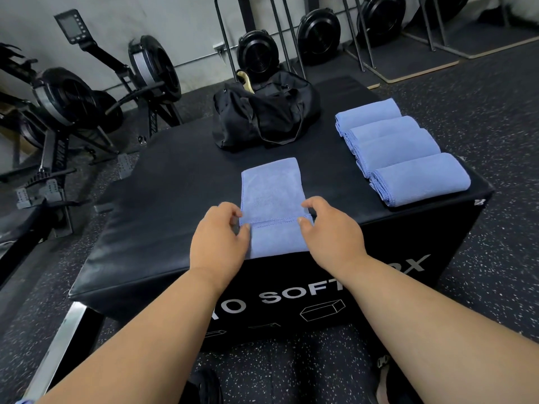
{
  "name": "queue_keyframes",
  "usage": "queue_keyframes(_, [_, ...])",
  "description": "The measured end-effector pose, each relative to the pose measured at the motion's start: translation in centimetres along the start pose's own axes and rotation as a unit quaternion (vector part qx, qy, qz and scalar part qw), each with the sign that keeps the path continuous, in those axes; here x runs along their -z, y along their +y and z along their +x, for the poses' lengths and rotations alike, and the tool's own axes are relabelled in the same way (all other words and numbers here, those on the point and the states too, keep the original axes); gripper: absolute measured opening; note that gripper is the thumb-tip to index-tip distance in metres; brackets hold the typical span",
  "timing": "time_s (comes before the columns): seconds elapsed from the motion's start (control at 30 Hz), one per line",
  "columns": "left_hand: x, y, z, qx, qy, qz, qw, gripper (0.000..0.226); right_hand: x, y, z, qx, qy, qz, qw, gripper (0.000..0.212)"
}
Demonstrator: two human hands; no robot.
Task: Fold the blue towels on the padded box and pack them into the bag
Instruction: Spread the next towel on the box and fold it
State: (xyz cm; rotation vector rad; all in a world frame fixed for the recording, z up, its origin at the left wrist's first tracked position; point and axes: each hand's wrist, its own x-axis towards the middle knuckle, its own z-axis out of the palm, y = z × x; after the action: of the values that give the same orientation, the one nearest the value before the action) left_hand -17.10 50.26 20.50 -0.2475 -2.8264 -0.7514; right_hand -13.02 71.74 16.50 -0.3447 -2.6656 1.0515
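Note:
A blue towel lies as a long narrow strip on the black padded box, its near end at the box's front edge. My left hand pinches its left side and my right hand pinches its right side, both at a stitched hem that crosses the strip. Several folded blue towels lie in an overlapping row along the box's right side. The black bag sits at the far middle of the box, slumped, with its top open and straps hanging loose.
Rowing machines stand to the left on the speckled rubber floor. Black fan wheels and metal frames line the back wall. A yellowish object pokes up behind the bag. My legs are below the box's front face.

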Motion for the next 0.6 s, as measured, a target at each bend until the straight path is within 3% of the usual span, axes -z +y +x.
queue_keyframes(0.07, [-0.3, -0.3, -0.2, -0.135, 0.005, 0.009, 0.991, 0.014, 0.0, 0.0, 0.1, 0.000, -0.002, -0.007, 1.000, 0.027])
queue_keyframes(0.13, [-0.7, -1.1, -0.6, -0.225, -0.055, 0.025, 0.972, 0.022, 0.0, 0.0, 0.1, -0.003, 0.000, -0.011, 1.000, 0.022])
queue_keyframes(0.23, [-0.8, -2.6, -1.5, -0.228, -0.158, 0.067, 0.959, 0.054, 0.0, -0.1, 0.1, 0.000, 0.014, -0.003, 1.000, 0.017])
queue_keyframes(0.33, [-0.8, -4.0, -1.8, -0.249, -0.178, 0.114, 0.945, 0.071, -0.2, 0.0, 0.0, 0.006, 0.023, 0.015, 1.000, 0.009])
queue_keyframes(0.47, [-1.0, -5.1, -1.6, -0.247, -0.163, 0.110, 0.949, 0.070, -0.1, 0.5, -0.3, 0.030, 0.017, 0.039, 0.999, 0.012])
queue_keyframes(0.6, [-0.2, -5.1, -1.3, -0.200, -0.145, 0.056, 0.968, 0.055, 0.8, 1.1, -0.2, 0.036, -0.015, 0.031, 0.999, 0.019])
